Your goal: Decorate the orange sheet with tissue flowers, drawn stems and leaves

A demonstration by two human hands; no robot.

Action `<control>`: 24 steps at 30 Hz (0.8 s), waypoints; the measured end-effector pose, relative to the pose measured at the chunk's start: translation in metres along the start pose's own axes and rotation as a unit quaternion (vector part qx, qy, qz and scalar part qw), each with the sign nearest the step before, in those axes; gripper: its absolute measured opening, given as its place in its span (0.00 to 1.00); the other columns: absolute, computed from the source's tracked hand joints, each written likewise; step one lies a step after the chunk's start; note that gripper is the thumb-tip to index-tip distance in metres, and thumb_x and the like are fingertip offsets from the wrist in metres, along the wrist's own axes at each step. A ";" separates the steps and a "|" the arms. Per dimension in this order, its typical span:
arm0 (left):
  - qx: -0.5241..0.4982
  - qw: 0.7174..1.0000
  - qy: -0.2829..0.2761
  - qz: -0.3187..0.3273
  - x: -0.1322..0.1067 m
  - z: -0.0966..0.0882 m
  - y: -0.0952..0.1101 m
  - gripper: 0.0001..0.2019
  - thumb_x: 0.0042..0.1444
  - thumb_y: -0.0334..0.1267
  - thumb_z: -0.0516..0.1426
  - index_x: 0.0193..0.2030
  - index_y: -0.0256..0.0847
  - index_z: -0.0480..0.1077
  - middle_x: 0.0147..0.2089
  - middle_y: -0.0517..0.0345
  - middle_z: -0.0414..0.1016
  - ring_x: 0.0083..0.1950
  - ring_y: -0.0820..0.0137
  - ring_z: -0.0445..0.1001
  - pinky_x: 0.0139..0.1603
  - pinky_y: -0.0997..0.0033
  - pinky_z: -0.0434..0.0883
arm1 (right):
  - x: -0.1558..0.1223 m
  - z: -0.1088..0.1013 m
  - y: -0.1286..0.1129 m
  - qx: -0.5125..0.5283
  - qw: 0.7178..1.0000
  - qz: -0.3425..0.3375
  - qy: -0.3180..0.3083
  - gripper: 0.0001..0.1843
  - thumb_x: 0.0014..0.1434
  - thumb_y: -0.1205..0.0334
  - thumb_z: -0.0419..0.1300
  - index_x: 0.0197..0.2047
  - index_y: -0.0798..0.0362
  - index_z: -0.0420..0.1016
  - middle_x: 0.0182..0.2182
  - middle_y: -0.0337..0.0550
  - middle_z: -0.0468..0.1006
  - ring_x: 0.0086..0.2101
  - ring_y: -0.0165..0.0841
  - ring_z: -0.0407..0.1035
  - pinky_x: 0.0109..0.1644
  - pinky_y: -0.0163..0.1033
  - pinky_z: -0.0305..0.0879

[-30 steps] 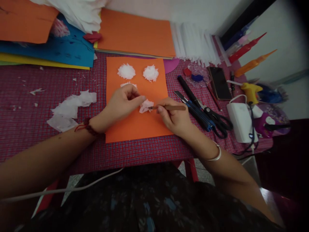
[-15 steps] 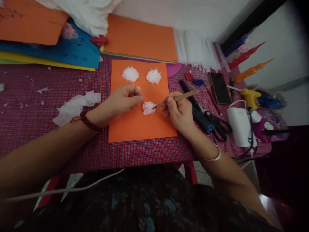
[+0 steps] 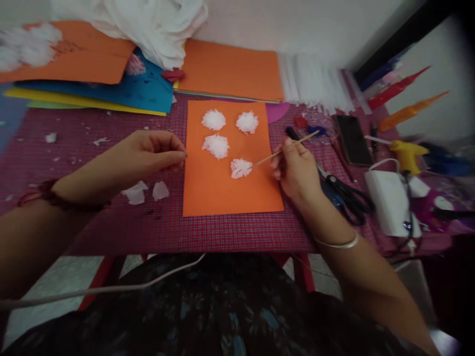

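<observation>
An orange paper sheet (image 3: 222,193) lies on the checked red tablecloth. Several white tissue puffs sit on it; the nearest puff (image 3: 240,168) is at the middle right. My right hand (image 3: 297,170) is closed round a thin wooden stick (image 3: 285,148), whose tip touches that puff. My left hand (image 3: 148,153) hovers left of the sheet, over the cloth, with fingers curled and thumb pressed to fingertips. Nothing shows between them. White tissue scraps (image 3: 144,192) lie just below it.
Stacked orange, blue and yellow sheets (image 3: 111,94) and white tissue (image 3: 156,24) lie at the back. To the right are scissors (image 3: 345,195), a phone (image 3: 352,141), a yellow glue gun (image 3: 406,151), a white box (image 3: 389,202) and glue bottles (image 3: 401,101). A white cable (image 3: 111,289) crosses my lap.
My left hand has drawn back leftward off the orange sheet, uncovering a third puff. My right hand shifted right, with the stick tip staying at the nearest puff. The view has moved left.
</observation>
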State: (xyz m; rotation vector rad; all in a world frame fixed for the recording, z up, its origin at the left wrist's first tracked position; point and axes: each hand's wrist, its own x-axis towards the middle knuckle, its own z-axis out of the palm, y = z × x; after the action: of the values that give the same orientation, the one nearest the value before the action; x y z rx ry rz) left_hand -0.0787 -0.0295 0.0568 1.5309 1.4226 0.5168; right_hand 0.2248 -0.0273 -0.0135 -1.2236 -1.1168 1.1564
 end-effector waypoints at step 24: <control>0.246 0.952 0.131 0.124 -0.041 0.005 -0.005 0.11 0.58 0.46 0.55 0.30 0.43 0.71 0.28 0.60 0.74 0.29 0.68 0.69 0.33 0.66 0.63 | -0.012 0.006 0.001 -0.058 0.991 -0.054 -0.103 0.22 0.62 0.38 0.59 0.33 0.49 0.65 0.18 0.31 0.73 0.14 0.23 0.62 0.16 0.31 0.57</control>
State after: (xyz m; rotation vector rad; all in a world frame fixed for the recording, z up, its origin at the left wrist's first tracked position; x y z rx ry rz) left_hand -0.0869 -0.0701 0.0624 2.1222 1.6545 0.5584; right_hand 0.2173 -0.0387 -0.0140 -1.1351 -1.4055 1.1682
